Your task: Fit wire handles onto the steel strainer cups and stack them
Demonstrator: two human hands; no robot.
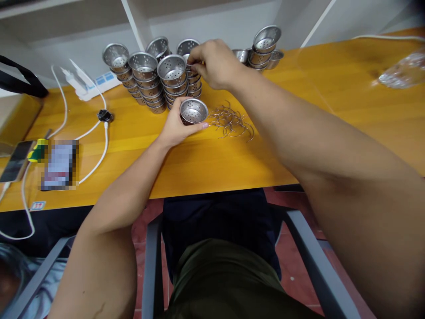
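Note:
My left hand (179,122) is wrapped round a small perforated metal cup (194,111), held just over the table with its mouth facing up. My right hand (215,62) reaches to a stack of the same cups at the back, thumb and fingers closed at the side of the upper cup (187,47); the exact grip is partly hidden. Other stacks of perforated cups (143,66) stand close by on the left. Beside the held cup lies a tangled heap of thin curved metal wires (230,120).
More metal cups (265,42) stand at the back right. On the left are a power strip (99,84), white cables, a phone (59,165), another dark phone (16,160) and a green-yellow handle (38,150). Clear plastic (401,71) lies far right. Another person is partly visible at lower left.

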